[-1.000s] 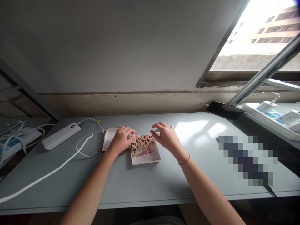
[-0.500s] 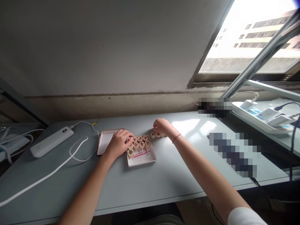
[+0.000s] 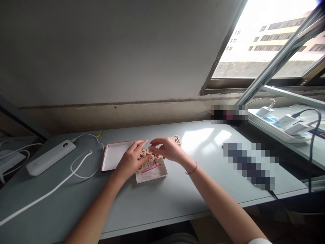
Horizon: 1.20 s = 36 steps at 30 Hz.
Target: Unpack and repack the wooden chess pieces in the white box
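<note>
Left hand (image 3: 132, 157), fingers spread, and right hand (image 3: 169, 149), fingers curved, over xiangqi pieces (image 3: 144, 152) in an open box (image 3: 152, 175); any grip unclear.

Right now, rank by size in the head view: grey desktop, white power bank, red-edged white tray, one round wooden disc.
1. Grey desktop
2. White power bank and red-edged tray: too close to rank
3. Round wooden disc

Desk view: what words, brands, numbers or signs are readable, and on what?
None is clear enough to quote.
Pieces in the box: mostly red characters, too small.
Pieces on the desk: black characters, too small.
Power bank: faint marks, unreadable.
Power strip: blue labels, too blurred.
</note>
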Motion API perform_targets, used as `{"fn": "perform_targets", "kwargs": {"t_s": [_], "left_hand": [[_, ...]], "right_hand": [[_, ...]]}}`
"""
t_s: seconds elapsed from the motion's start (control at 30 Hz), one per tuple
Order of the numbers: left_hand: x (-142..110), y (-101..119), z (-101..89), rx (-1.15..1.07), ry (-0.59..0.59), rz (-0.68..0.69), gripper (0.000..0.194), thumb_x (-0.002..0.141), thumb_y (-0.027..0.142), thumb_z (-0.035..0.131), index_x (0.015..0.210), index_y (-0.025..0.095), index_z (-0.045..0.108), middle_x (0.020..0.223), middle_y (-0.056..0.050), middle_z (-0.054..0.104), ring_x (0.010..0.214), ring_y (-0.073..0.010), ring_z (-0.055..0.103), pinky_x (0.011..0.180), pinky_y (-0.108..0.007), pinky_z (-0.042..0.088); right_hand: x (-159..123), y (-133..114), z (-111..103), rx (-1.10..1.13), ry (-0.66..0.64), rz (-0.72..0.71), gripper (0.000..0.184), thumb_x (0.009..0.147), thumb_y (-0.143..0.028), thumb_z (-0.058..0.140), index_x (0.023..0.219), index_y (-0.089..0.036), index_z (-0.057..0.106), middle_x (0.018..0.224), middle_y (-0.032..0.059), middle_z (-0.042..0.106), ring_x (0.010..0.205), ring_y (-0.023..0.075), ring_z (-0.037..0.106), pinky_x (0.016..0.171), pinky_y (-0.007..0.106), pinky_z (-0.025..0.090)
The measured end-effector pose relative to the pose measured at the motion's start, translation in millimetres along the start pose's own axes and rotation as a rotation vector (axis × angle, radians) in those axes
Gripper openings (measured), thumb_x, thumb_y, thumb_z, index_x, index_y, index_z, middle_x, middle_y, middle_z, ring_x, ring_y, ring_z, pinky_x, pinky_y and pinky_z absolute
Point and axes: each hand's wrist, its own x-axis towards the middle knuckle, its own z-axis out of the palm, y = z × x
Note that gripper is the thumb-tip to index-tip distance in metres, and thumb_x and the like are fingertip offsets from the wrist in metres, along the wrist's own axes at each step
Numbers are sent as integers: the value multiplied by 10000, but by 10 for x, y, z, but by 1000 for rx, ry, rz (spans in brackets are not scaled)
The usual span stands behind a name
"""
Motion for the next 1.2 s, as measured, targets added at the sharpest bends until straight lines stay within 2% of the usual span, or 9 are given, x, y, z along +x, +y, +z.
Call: {"fn": "perform_targets", "kwargs": {"t_s": [0.07, 0.2, 0.37, 0.57, 0.7, 0.8, 0.93, 1.1, 1.2], "left_hand": [[-6, 71, 7, -46, -11, 23, 392, 926, 377, 525, 1307, 285, 522, 1211, -48, 592, 1061, -193, 615, 890, -298, 515], [1, 158, -22, -121, -9, 46, 238, 935, 314, 515, 1137, 265, 633, 1106, -29, 638, 997, -171, 634, 854, -270, 523], [-8, 130, -113, -131, -110, -13, 228, 920, 305, 534, 1111, 270, 652, 1050, -21, 615, 900, -153, 632, 798, -261, 518], [-47, 106, -207, -196, -360, -2, 148, 883, 332, 585, 960, 275, 698, 1049, -10, 627, 899, -160, 630, 798, -264, 499], [-48, 144, -169, -93, -443, 104, 129, 868, 212, 573, 839, 248, 693, 974, -8, 662, 865, -162, 619, 778, -280, 476], [-56, 187, -136, 65, -422, 166, 161, 838, 153, 584, 729, 235, 669, 908, -5, 672, 926, -189, 586, 840, -330, 436], [-69, 191, -175, 158, -379, 155, 104, 795, 173, 613, 742, 244, 666, 950, -12, 654, 955, -207, 548, 865, -366, 421], [-25, -31, -257, 145, -231, 21, 178, 810, 167, 529, 894, 239, 669, 930, -31, 638, 942, -209, 558, 878, -364, 453], [-5, -182, -238, 154, -162, -4, 216, 815, 171, 513, 961, 231, 660, 998, -42, 645, 991, -221, 567, 912, -373, 457]], "right_hand": [[-110, -31, 105, 195, -49, -11, 281, 839, -438, 605, 940, -186, 681, 848, 38, 711, 622, 129, 646, 538, 230, 492], [-171, -27, 199, 455, -19, 46, 351, 757, -490, 695, 870, -159, 663, 730, 28, 672, 642, 143, 644, 586, 260, 540], [-154, 47, 174, 535, 16, 38, 391, 747, -507, 702, 922, -160, 654, 840, 49, 676, 727, 154, 657, 639, 282, 567], [-251, 100, 42, 412, 45, 74, 301, 800, -413, 656, 976, -170, 626, 824, 36, 651, 753, 158, 659, 669, 296, 561], [-304, 104, 43, 324, 9, -11, 187, 817, -322, 615, 941, -182, 624, 982, 61, 632, 815, 155, 665, 677, 273, 566], [-328, 115, 97, 201, -15, -97, 169, 838, -269, 586, 981, -188, 625, 1026, 67, 611, 783, 129, 652, 680, 265, 569], [-367, 84, 189, -58, -20, -210, 141, 800, -158, 616, 937, -192, 614, 866, 22, 603, 697, 112, 593, 625, 243, 523], [-377, 54, 345, -324, -31, -416, 79, 827, -146, 625, 888, -194, 638, 841, 35, 630, 782, 156, 577, 693, 278, 491], [-345, 99, 431, -426, -47, -512, 66, 853, -169, 616, 873, -208, 664, 863, 44, 646, 825, 175, 575, 731, 301, 487]]}}
